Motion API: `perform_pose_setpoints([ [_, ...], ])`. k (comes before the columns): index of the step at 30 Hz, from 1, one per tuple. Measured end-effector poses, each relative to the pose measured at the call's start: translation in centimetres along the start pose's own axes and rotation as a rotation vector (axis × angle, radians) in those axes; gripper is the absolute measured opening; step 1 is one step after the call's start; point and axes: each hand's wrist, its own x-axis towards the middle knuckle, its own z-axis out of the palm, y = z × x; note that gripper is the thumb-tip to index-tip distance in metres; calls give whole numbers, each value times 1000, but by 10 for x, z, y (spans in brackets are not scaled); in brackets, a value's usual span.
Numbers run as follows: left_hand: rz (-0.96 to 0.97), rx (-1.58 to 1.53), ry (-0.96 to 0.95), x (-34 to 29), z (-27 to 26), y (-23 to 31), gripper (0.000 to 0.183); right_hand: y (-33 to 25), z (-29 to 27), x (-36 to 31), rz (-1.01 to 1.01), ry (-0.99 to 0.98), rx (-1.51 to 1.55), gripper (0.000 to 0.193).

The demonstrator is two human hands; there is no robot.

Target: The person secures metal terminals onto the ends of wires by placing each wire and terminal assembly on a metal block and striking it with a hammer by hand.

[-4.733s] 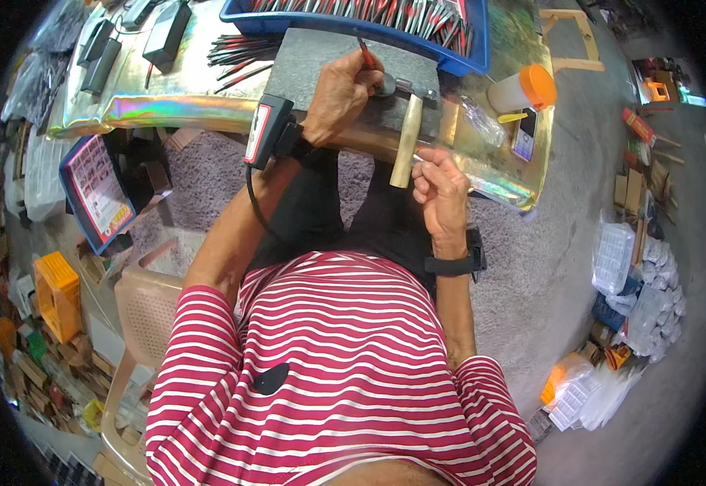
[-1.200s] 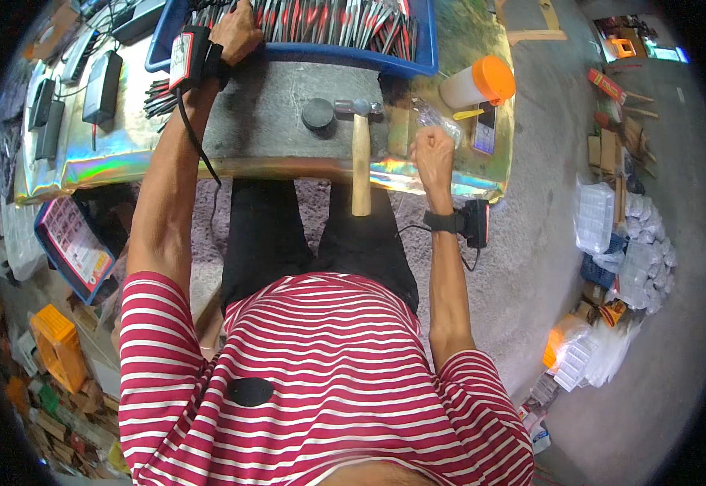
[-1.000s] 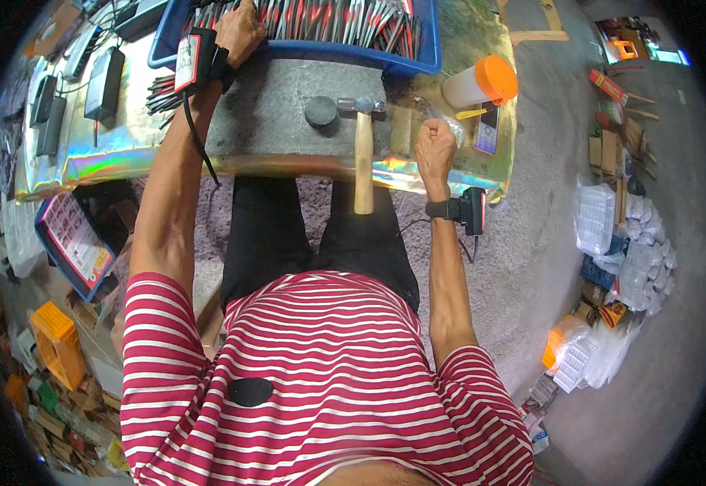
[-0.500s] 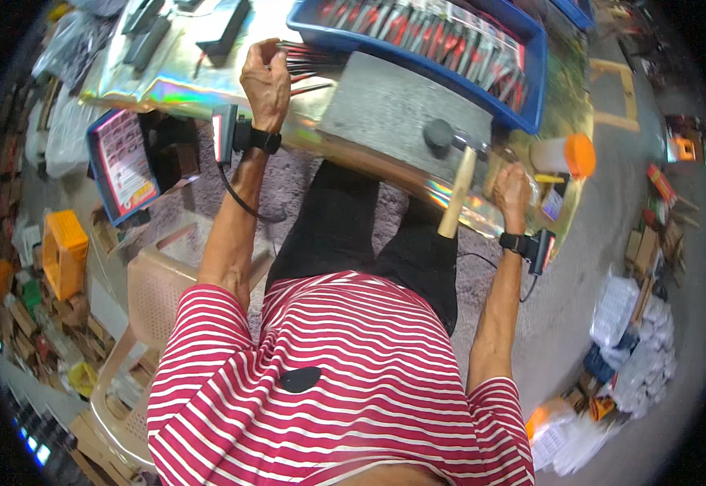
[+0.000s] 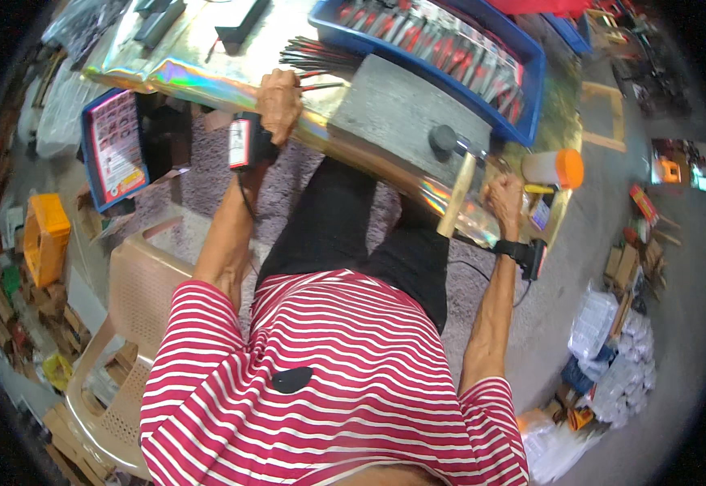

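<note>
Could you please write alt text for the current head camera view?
A person's left hand is at the front edge of a shiny table, beside thin dark rods; the right hand is curled near a hammer. Behind a grey slab sits a blue tray of red and grey pieces.

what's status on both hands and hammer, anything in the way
Left hand at table edge, by loose dark rods, grip unclear. Right hand curled beside hammer. Hammer on grey block, black puck near its head.

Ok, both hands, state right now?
Left hand: curled; cannot tell whether it holds anything.
Right hand: closed in a fist; nothing visible in it.
</note>
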Motion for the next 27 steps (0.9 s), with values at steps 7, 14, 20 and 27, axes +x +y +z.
perform_pose_setpoints([
  [7, -250, -206, -59, -11, -14, -9, 13, -46, 5, -24, 44, 205, 639, 6],
  [14, -343, -779, 1, -18, -63, 61, 13, -62, -6, -41, 57, 318, 755, 7],
  [20, -306, -1043, -279, -38, -77, 113, 15, -76, -14, -53, 16, 261, 1007, 13],
  [27, -331, -1175, -447, -50, -72, 158, 13, -123, -28, -82, -86, 36, 1283, 8],
])
